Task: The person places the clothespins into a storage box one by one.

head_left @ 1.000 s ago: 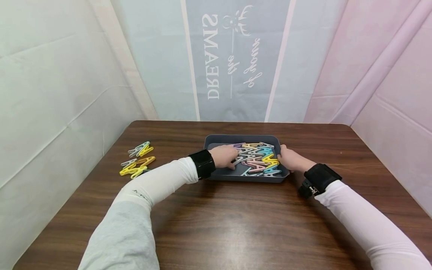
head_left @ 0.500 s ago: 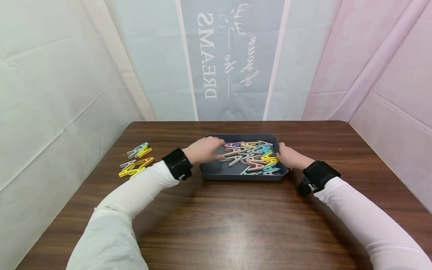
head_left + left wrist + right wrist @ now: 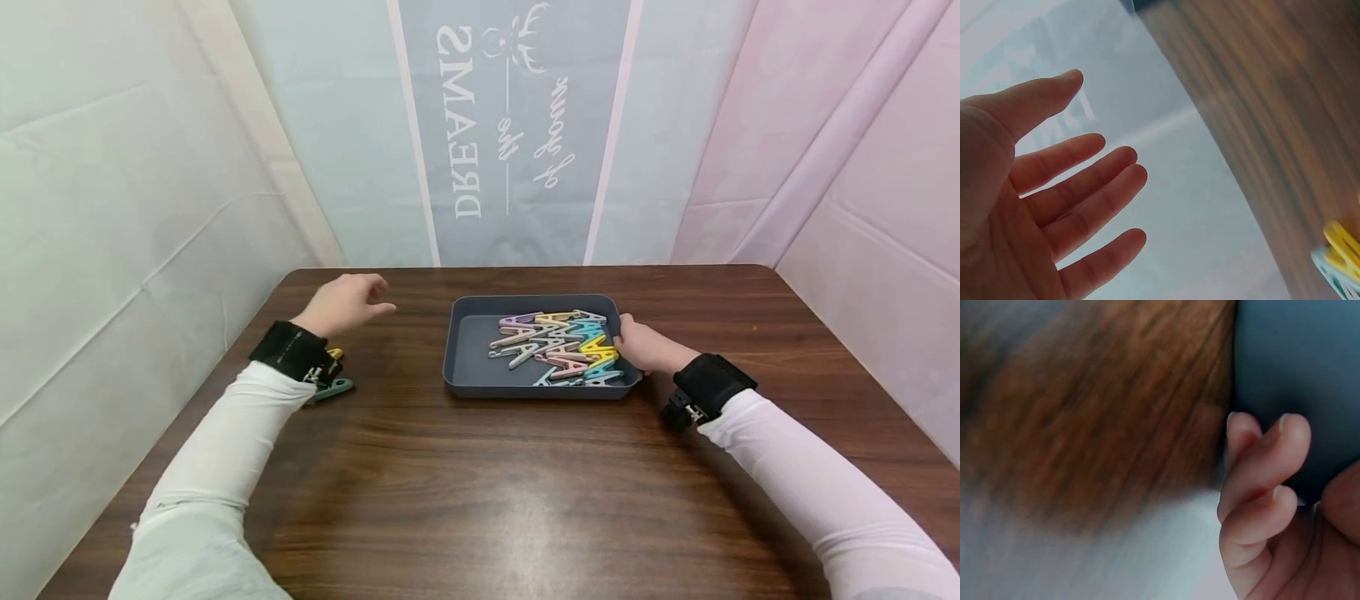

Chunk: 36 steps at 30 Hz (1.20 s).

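Note:
A dark grey tray (image 3: 471, 354) stands on the table, with several pastel clothespins (image 3: 567, 367) spread over its middle and right side. My right hand (image 3: 647, 346) grips the tray's right end. In the right wrist view its fingers (image 3: 1282, 447) curl against the tray wall (image 3: 1297, 350). My left hand (image 3: 343, 303) hovers over the far left of the table, holding nothing, fingers loosely spread. Beneath that wrist lie more clothespins, mostly hidden; a dark green clothespin (image 3: 333, 389) pokes out. The left wrist view catches a yellow clothespin (image 3: 1341, 240) at its right edge.
The brown wooden table (image 3: 480, 483) carries the tray near its far edge. A printed cloth (image 3: 517, 125) hangs behind, and pale cloth walls (image 3: 150, 208) close off both sides.
My left hand has left the tray and swung left over the loose clothespins, covering most of them. The right hand has stayed at the tray's right end.

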Tool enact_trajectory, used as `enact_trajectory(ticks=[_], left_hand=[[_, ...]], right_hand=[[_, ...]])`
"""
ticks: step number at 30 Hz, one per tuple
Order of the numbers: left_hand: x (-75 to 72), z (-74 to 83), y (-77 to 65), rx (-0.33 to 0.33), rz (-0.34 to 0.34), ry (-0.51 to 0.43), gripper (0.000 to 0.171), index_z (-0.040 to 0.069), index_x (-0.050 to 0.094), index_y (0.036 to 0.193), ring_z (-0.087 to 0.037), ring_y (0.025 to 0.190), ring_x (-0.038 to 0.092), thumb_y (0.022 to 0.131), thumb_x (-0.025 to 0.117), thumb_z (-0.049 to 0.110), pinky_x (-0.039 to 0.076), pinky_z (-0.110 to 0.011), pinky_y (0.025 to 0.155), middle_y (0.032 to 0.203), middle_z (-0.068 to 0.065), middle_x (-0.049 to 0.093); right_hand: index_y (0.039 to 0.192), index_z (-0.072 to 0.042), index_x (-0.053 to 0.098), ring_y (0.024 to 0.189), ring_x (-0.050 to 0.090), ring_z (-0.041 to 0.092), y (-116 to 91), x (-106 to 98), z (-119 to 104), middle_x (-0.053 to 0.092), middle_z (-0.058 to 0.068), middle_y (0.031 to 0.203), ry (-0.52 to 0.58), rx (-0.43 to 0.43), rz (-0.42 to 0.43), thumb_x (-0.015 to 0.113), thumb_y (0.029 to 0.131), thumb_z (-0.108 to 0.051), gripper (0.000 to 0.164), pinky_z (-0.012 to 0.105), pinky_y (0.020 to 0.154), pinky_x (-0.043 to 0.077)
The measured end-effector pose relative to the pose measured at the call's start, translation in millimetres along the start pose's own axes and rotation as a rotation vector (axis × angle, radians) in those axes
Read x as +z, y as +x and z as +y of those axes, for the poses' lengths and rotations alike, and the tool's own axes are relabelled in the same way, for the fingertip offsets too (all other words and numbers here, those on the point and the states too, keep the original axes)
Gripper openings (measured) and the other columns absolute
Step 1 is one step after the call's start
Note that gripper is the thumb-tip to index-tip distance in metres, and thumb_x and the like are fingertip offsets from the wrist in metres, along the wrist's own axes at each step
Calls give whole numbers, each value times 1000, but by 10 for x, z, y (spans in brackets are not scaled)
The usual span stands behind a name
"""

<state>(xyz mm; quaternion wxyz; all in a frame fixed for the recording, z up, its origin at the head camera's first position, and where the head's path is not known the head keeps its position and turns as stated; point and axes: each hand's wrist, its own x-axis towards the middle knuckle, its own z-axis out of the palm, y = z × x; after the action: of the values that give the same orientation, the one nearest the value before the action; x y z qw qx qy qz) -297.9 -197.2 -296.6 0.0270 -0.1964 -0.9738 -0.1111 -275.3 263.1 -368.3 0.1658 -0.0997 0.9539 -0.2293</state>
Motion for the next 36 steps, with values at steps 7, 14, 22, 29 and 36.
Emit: enact_trajectory(ticks=[7,14,22,29,36], left_hand=[[-127,-517,-123,-164,2,-62,47,-4,57,125,-38,105,59,97,60,34,45,-54,86,117,-25,62],[-137,-862,-254,-267,-27,-97,50,-7,56,124,-43,104,57,97,58,35,44,-56,85,118,-28,59],[-9,-1245,-373,-342,-148,-73,48,-12,56,120,-47,103,55,89,68,22,45,-57,83,115,-32,59],[128,-1442,-443,-426,-246,-104,58,-19,51,122,-47,103,57,86,68,23,48,-53,82,116,-36,56],[195,-1483,-429,-492,-311,-129,60,-20,47,125,-41,97,59,85,68,19,50,-47,79,114,-35,56]], right_hand=[[139,23,5,48,47,18,20,-7,9,49,16,72,-9,12,-5,34,104,-9,55,31,48,42],[140,21,5,48,47,19,14,7,16,49,14,71,-7,18,5,34,104,-10,55,31,48,42],[139,22,5,46,45,18,17,7,37,47,13,68,1,-14,7,35,104,-9,56,31,47,41],[138,22,7,47,47,19,21,16,34,48,14,72,5,-6,9,35,104,-9,54,31,47,42],[139,21,7,48,47,19,2,1,8,48,16,75,6,6,9,36,104,-10,55,31,48,43]])
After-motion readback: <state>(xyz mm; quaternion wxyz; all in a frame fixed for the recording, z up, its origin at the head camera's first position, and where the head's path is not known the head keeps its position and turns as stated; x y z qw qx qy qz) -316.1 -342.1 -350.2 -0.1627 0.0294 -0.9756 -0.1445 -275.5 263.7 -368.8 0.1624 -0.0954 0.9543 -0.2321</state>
